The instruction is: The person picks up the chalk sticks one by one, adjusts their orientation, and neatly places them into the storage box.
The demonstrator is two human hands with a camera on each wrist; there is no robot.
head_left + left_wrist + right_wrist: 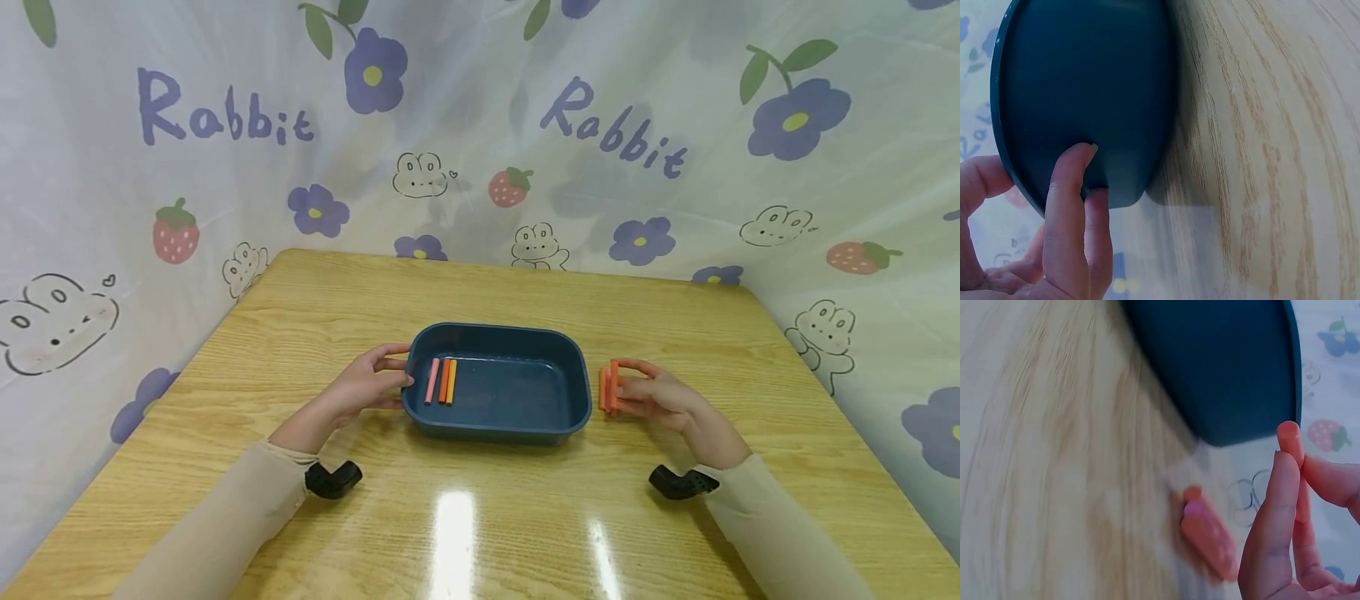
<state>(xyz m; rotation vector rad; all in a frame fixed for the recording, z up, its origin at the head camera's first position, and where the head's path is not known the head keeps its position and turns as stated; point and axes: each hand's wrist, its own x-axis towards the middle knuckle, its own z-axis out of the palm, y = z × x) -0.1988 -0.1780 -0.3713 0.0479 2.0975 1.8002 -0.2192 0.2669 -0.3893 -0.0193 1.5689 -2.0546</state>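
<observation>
A dark blue rectangular tub (pixel 495 429) stands on the table, its left end against my left hand (pixel 363 387). In the left wrist view, fingers (pixel 1066 212) with only slight bends touch the tub's outer wall. Beyond the tub's right end, my right hand (pixel 662 398) pinches an orange-red chalk stick (pixel 1291 439) between thumb and fingertips. Just beside it on the table lie an orange chalk stick (pixel 602 388) and a pink one, close together. Inside the tub, toward its left end, are a pink chalk stick (pixel 432 382), an orange-red one (pixel 444 382) and a yellow-orange one (pixel 452 383).
The wooden table (pixel 360 292) has a glossy top with light reflections near the front. A white cloth (pixel 465 92) printed with rabbits, flowers and strawberries hangs around its back and sides. Black devices (pixel 333 480) are worn at both wrists.
</observation>
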